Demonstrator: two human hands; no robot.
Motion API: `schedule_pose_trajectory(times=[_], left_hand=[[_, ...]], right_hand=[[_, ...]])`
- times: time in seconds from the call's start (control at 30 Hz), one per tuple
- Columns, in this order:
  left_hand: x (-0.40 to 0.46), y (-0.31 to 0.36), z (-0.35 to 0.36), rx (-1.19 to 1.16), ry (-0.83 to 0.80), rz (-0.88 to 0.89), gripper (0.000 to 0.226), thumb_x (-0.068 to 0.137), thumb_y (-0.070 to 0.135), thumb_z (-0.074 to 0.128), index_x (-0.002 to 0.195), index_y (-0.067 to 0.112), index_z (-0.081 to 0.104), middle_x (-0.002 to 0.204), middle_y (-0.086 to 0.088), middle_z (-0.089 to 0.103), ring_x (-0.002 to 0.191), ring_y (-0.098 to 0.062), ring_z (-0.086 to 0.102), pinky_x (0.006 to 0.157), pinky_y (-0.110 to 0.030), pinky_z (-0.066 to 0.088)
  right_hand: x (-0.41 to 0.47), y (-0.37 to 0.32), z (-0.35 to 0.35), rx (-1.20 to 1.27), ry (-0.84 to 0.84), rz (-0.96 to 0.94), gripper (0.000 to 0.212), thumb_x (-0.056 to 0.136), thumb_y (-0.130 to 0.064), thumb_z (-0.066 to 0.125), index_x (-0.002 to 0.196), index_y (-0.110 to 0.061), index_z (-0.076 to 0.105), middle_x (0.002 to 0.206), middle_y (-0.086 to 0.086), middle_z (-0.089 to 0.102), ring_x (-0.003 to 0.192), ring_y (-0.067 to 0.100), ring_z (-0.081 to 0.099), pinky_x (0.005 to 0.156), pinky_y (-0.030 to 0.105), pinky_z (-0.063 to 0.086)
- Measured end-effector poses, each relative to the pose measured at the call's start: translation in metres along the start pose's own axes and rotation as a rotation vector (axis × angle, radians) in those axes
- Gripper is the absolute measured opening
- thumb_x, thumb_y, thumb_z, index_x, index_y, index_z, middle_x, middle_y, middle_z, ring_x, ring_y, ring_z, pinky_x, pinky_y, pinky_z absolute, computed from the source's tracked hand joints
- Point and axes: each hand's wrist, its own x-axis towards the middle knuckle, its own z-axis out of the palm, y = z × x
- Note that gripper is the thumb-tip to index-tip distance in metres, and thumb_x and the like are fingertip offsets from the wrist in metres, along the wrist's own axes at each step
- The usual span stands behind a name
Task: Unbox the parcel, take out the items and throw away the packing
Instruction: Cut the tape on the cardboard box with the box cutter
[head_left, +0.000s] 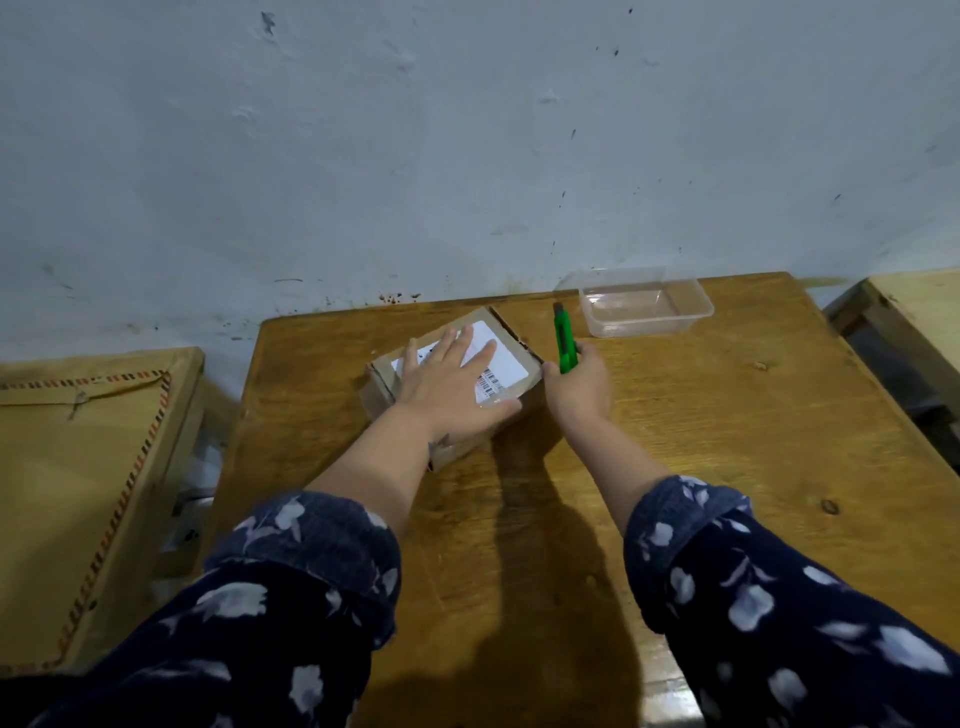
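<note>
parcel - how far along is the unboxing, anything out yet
Early stage. Done: the right hand has picked up the green box cutter. In hand: the left hand presses flat on the cardboard parcel, cutter held at its right edge. The parcel looks closed, label side up. Left: cut it open, take the items out and throw away the packing. The clear plastic container behind holds nothing.

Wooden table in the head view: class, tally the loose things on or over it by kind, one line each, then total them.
Cardboard parcel: 1
Green utility knife: 1
Clear plastic tub: 1
Total: 3
</note>
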Motion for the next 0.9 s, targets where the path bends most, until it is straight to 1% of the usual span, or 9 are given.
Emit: schedule_pose_trajectory(times=[0.07, 0.1, 0.23, 0.33, 0.37, 0.43, 0.53, 0.73, 0.9], left_hand=[[0.002, -0.013, -0.002, 0.057, -0.023, 0.039, 0.092, 0.072, 0.088, 0.026, 0.149, 0.044, 0.000, 0.161, 0.006, -0.010, 0.147, -0.026, -0.015, 0.109, -0.062, -0.015], [0.003, -0.020, -0.002, 0.069, -0.031, 0.048, 0.094, 0.069, 0.090, 0.027, 0.147, 0.048, -0.002, 0.161, 0.009, -0.011, 0.146, -0.029, -0.017, 0.108, -0.063, -0.016], [0.000, -0.032, 0.004, 0.066, 0.022, 0.020, 0.091, 0.069, 0.090, 0.030, 0.145, 0.052, -0.004, 0.161, 0.012, -0.009, 0.146, -0.033, -0.008, 0.114, -0.062, 0.004], [-0.002, -0.023, 0.010, 0.063, 0.079, -0.041, 0.088, 0.072, 0.088, 0.027, 0.146, 0.050, -0.001, 0.161, 0.010, -0.005, 0.145, -0.034, -0.002, 0.112, -0.061, 0.010], [-0.003, -0.018, 0.010, 0.048, 0.085, -0.069, 0.088, 0.072, 0.088, 0.026, 0.147, 0.049, 0.000, 0.161, 0.010, -0.005, 0.145, -0.035, -0.002, 0.112, -0.061, 0.010], [-0.004, -0.009, 0.010, 0.022, 0.092, -0.132, 0.088, 0.072, 0.088, 0.024, 0.147, 0.047, 0.003, 0.161, 0.009, -0.003, 0.144, -0.035, -0.001, 0.111, -0.060, 0.012], [-0.009, 0.006, 0.011, -0.008, 0.108, -0.210, 0.090, 0.072, 0.089, 0.024, 0.148, 0.045, 0.007, 0.161, 0.008, 0.000, 0.143, -0.037, 0.002, 0.109, -0.059, 0.018], [-0.018, 0.026, 0.013, -0.044, 0.113, -0.307, 0.091, 0.072, 0.088, 0.022, 0.149, 0.042, 0.008, 0.162, 0.005, 0.001, 0.142, -0.040, 0.003, 0.108, -0.060, 0.020], [-0.022, 0.039, 0.012, -0.074, 0.081, -0.353, 0.091, 0.074, 0.087, 0.023, 0.150, 0.040, 0.007, 0.162, 0.004, -0.002, 0.143, -0.043, -0.001, 0.108, -0.063, 0.016]], right_hand=[[0.009, -0.004, 0.003, 0.003, 0.000, 0.007, 0.049, 0.093, -0.023, 0.057, 0.139, -0.018, 0.041, 0.131, 0.011, 0.056, 0.115, 0.030, 0.057, 0.091, 0.041, 0.050], [0.012, -0.006, 0.005, 0.008, -0.011, 0.010, 0.050, 0.093, -0.023, 0.057, 0.139, -0.018, 0.040, 0.132, 0.011, 0.055, 0.116, 0.029, 0.056, 0.090, 0.041, 0.050], [0.015, -0.007, 0.007, 0.063, -0.059, -0.009, 0.050, 0.094, -0.024, 0.056, 0.141, -0.018, 0.038, 0.135, 0.010, 0.053, 0.118, 0.029, 0.055, 0.092, 0.040, 0.051], [0.004, 0.009, 0.006, 0.149, -0.056, -0.018, 0.044, 0.096, -0.022, 0.048, 0.139, -0.025, 0.039, 0.128, 0.009, 0.058, 0.107, 0.028, 0.061, 0.090, 0.045, 0.053], [-0.001, 0.016, 0.006, 0.167, -0.060, -0.013, 0.043, 0.097, -0.021, 0.046, 0.139, -0.028, 0.039, 0.125, 0.009, 0.060, 0.101, 0.025, 0.062, 0.088, 0.043, 0.054], [-0.010, 0.026, 0.002, 0.208, -0.094, 0.010, 0.044, 0.098, -0.020, 0.044, 0.140, -0.029, 0.039, 0.115, 0.010, 0.065, 0.084, 0.018, 0.060, 0.071, 0.033, 0.052], [-0.021, 0.030, -0.008, 0.271, -0.153, 0.071, 0.043, 0.099, -0.021, 0.043, 0.142, -0.029, 0.039, 0.081, 0.004, 0.065, 0.058, 0.013, 0.054, 0.051, 0.028, 0.044], [-0.033, 0.029, -0.028, 0.271, -0.207, 0.063, 0.042, 0.100, -0.022, 0.042, 0.142, -0.027, 0.042, 0.071, 0.003, 0.062, 0.046, 0.015, 0.047, 0.041, 0.025, 0.039], [-0.036, 0.027, -0.037, 0.268, -0.260, 0.092, 0.040, 0.099, -0.021, 0.044, 0.138, -0.027, 0.047, 0.067, 0.003, 0.060, 0.044, 0.015, 0.046, 0.040, 0.026, 0.040]])
